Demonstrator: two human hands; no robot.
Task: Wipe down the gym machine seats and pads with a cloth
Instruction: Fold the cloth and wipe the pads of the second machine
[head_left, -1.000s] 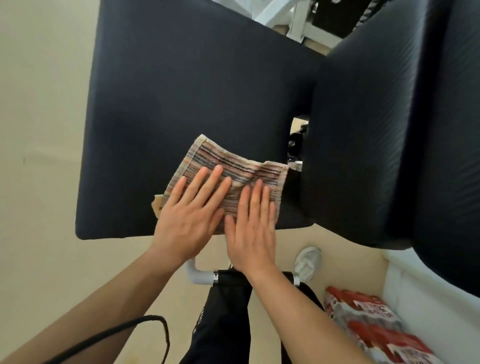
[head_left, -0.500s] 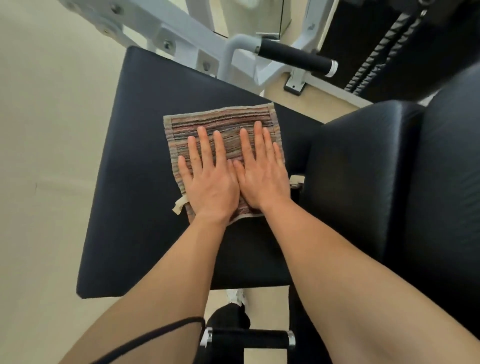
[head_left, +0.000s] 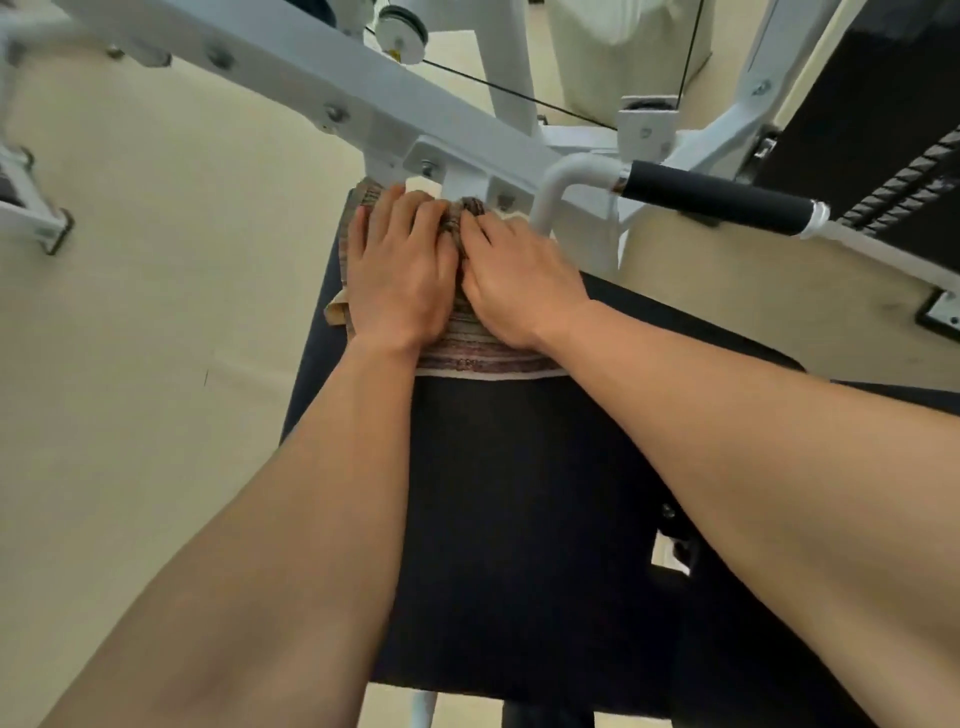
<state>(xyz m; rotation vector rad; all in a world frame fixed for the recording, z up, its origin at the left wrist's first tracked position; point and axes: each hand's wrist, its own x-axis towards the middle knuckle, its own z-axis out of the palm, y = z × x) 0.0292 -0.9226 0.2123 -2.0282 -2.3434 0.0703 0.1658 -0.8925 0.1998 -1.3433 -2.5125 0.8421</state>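
A striped cloth (head_left: 483, 351) lies bunched at the far end of the black padded seat (head_left: 519, 519). My left hand (head_left: 397, 275) presses on the cloth's left part, fingers curled over the seat's far edge. Beside it, my right hand (head_left: 519, 286) presses on the right part, and the cloth puckers between the two hands. Only the cloth's near hem and left corner show; the hands hide the other parts. Both forearms stretch across the seat.
The white machine frame (head_left: 322, 88) crosses just beyond the seat's far edge. A white bar with a black foam grip (head_left: 717, 200) sticks out to the right. Beige floor (head_left: 145, 312) lies to the left. A black pad (head_left: 779, 649) sits at the lower right.
Both hands have pushed the cloth from the seat's near edge across to its far edge. The cloth, flat half a second ago, is now bunched, and the fingers have curled.
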